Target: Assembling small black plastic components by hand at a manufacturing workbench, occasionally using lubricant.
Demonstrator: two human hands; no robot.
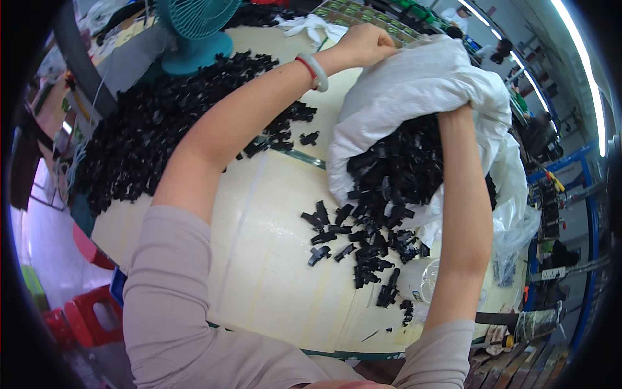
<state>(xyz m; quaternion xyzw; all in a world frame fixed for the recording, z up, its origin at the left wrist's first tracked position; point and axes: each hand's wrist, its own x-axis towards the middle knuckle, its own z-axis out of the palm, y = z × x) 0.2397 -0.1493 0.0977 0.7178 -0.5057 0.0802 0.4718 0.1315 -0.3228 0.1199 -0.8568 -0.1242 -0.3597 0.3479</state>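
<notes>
Cream worktable (259, 259) filled the view, a big heap of small black plastic parts (149, 136) spread over its far left by a teal desk fan (194, 29). Left hand (364, 44) was clenched on the upper edge of a white sack (421, 78). Right hand (453, 111) was buried in the sack's bunched cloth; its hold could not be told. Sack lay tipped at the table's right, more black parts (376, 220) spilling from its mouth.

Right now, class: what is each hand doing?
Left hand: closed, gripping the far end of the white bag.
Right hand: mostly hidden in the bag's folds, apparently gripping it; black plastic parts spill from the bag onto the table.
</notes>
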